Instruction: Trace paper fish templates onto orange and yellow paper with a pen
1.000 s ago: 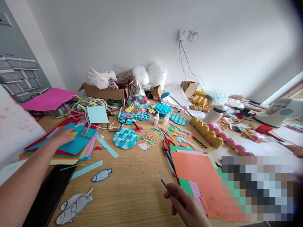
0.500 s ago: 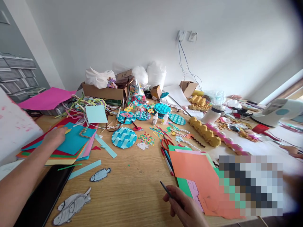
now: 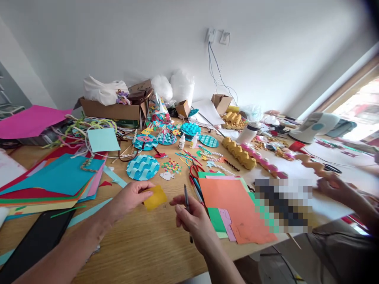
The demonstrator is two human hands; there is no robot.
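The left hand (image 3: 132,197) pinches yellow paper (image 3: 156,197) above the table (image 3: 142,246); the right hand (image 3: 194,220) (close by, I see) holds a pen (image 3: 186,196).

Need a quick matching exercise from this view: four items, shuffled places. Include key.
Items
1. yellow paper
2. pen
3. orange sheet
4. white fish cut-out

Places
A. beside the coloured dots
B. in the right hand
C. partly over green paper
D. in the left hand

Pairs: 1-D, 2-B, 3-C, 4-A
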